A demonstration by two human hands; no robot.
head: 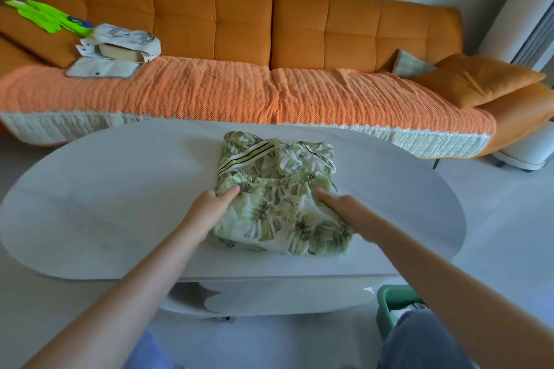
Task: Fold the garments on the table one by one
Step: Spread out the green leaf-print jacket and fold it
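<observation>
jeans (419, 344) | hands flat, straight-fingered on leaf-print garment (280, 210): left hand (209, 207), right hand (344, 210) | table (105, 204)

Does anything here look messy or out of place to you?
Only mildly: the leaf-print garment on the white table is folded but lumpy, its near edge rumpled and uneven rather than square. Nothing spilled or damaged.
</observation>
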